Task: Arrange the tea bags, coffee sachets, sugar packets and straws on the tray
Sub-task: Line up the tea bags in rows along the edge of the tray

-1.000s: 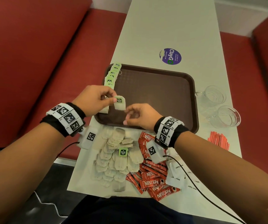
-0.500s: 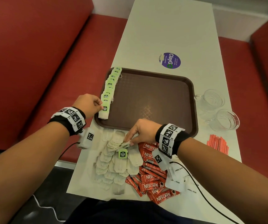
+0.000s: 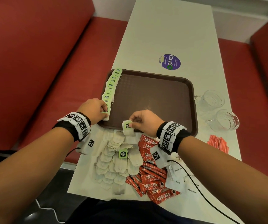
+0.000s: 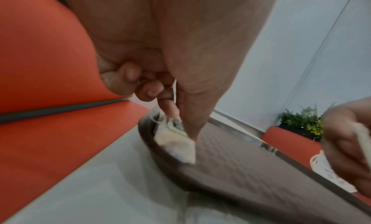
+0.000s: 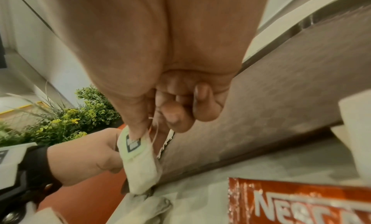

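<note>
A brown tray (image 3: 154, 97) lies on the white table, with a row of green-tagged tea bags (image 3: 111, 85) along its left edge. My left hand (image 3: 103, 109) pinches the nearest tea bag of that row (image 4: 176, 145) at the tray's near left corner. My right hand (image 3: 132, 124) pinches another tea bag (image 3: 127, 128) by its green tag (image 5: 133, 144), and it hangs over the tray's near rim. A pile of loose tea bags (image 3: 115, 159) sits in front of the tray. Red coffee sachets (image 3: 151, 180) lie to its right, with white sugar packets (image 3: 178, 180) beyond them.
Red straws (image 3: 218, 143) lie at the table's right edge. Two glass cups (image 3: 212, 99) (image 3: 226, 119) stand right of the tray. A purple sticker (image 3: 170, 61) is on the table beyond it. Red bench seats flank the table.
My left hand carried its tea bag to the near end of the row and stays on it. My right hand dipped to the pile and lifted a new tea bag.
</note>
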`<state>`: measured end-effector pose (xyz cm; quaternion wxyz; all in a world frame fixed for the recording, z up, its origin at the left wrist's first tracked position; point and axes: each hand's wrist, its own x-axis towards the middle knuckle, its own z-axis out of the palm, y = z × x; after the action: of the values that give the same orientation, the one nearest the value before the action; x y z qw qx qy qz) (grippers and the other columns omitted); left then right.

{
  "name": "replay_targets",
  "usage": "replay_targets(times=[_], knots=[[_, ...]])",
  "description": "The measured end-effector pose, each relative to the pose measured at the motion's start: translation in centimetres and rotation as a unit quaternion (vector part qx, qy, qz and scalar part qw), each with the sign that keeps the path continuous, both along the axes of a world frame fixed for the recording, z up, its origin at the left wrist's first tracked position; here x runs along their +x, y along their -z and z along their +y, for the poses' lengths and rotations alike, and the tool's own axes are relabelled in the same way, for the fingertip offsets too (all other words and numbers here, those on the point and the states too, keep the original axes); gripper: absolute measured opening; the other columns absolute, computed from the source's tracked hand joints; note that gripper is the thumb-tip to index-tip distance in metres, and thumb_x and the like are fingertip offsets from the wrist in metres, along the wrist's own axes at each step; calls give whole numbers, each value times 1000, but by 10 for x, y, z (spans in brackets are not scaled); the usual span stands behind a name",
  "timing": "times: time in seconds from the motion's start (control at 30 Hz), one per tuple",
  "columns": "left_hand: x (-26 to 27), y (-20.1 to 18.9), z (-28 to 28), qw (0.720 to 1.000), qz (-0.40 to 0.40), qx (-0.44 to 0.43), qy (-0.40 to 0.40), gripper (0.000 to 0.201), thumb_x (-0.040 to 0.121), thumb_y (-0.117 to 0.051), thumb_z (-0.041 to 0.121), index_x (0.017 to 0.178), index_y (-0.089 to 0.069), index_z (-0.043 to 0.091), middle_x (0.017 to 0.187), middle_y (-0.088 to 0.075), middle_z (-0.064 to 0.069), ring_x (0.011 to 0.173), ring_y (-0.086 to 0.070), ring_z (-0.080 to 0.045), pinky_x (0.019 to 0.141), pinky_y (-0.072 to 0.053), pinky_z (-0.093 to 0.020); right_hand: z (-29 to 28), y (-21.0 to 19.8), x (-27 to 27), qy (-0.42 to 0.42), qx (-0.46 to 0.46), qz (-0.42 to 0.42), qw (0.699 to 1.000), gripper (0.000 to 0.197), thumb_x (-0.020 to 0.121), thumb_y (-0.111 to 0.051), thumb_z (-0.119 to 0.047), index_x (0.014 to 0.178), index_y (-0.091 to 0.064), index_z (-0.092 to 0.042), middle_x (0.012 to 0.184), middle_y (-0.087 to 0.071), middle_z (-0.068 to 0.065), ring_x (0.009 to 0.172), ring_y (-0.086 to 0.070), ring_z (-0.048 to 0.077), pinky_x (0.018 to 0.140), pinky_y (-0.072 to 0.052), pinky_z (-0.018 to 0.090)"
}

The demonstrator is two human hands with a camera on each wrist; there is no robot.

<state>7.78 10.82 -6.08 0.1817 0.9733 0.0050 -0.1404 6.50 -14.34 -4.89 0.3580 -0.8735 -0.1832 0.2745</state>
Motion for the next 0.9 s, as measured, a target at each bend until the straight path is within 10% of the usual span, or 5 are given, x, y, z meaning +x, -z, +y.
replay_targets(times=[0.17, 0.37, 0.6, 0.77, 0.9], knots=[[-19, -28, -22, 985, -64, -152, 57, 16, 88, -69, 44, 83, -68, 29, 78, -62, 14, 67, -53, 7, 62, -38, -16, 3, -5, -1, 28, 33, -24, 999, 7, 96, -65, -26, 97, -64, -19, 83, -73, -3, 70, -63, 11, 71, -51, 27], [-30, -35, -35, 974, -92, -149, 143, 8, 87, -74, 32, 90, -70, 25, 64, -56, 12, 60, -49, 1, 56, -30, -12, 8, -9, -3, 53, 68, -55, 995, 11, 97, -64, -27, 98, -64, -17, 68, -66, -7, 51, -48, -2, 59, -41, 17], [-33, -35, -27, 974, -104, -184, 82, 4, 89, -73, 21, 92, -72, 20, 55, -52, 14, 54, -48, -3, 54, -37, -11, 5, -8, -8, 28, 75, -17, 997, 18, 91, -72, -25, 106, -66, -20, 88, -75, -8, 81, -67, 5, 83, -52, 26], [-23, -28, -3, 982, -89, -165, 22, 3, 92, -68, 24, 94, -68, 26, 73, -67, 12, 59, -54, -5, 60, -42, -20, 7, -6, -14, -88, -19, -33, 995, 29, 88, -72, -16, 116, -70, -25, 108, -74, -12, 84, -61, -13, 84, -47, 15], [-14, -18, 15, 995, -18, -86, -47, 7, 91, -69, 26, 97, -69, 22, 80, -70, 5, 71, -60, -12, 65, -42, -25, 16, -10, -18, -172, -105, -62, 977, 44, 89, -71, -20, 131, -64, -32, 133, -65, -8, 119, -60, 14, 99, -45, 26]])
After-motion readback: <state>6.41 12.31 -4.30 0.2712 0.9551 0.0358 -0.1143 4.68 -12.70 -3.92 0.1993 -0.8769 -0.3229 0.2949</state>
